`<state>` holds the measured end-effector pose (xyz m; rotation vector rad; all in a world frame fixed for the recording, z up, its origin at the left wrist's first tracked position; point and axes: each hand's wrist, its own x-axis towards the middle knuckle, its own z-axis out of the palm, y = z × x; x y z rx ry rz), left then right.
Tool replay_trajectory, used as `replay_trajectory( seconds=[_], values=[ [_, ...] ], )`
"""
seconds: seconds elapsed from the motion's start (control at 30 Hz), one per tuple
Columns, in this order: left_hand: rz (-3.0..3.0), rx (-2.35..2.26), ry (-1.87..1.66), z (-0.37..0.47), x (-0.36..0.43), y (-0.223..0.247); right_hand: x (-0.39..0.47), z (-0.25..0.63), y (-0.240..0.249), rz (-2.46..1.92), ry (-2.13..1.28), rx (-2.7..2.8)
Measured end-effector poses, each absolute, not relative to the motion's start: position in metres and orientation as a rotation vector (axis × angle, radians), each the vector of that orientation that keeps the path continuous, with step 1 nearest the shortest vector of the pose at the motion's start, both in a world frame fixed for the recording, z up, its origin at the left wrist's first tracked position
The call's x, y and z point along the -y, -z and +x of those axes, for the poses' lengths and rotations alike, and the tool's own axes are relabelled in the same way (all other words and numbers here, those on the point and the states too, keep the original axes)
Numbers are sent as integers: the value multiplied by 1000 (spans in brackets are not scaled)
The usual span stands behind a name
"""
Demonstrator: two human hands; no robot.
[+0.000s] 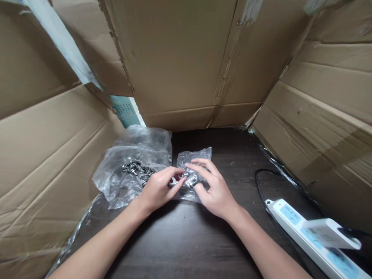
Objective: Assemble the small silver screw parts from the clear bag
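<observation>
My left hand (158, 190) pinches a small shiny metal piece (185, 174), which looks like a bolt, between thumb and forefinger. Facing it, my right hand (215, 190) has its fingers apart, the fingertips close to that piece. A small dark metal piece (193, 184) is by the right thumb tip; whether it is touched I cannot tell. Beneath both hands lies a small clear plastic bag (202, 155), partly hidden. Left of it, a larger clear plastic bag (148, 139) lies spread with a pile of small metal bolts (136, 169) on it, partly behind my left hand.
Cardboard walls (180, 58) enclose the dark wooden tabletop (174, 240) at the back and both sides. A white power strip (314, 236) with a plugged-in white adapter (331, 232) lies at the right, and a black cable (257, 182) curves beside it.
</observation>
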<state>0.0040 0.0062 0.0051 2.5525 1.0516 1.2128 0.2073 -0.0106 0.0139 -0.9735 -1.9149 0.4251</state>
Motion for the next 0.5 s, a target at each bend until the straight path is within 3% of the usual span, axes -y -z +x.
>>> replay_trajectory(
  seconds=[0.5],
  values=[
    [2512,-1043,-1159,4,-4,-7,12,203,-15,-958,-401,1877]
  ],
)
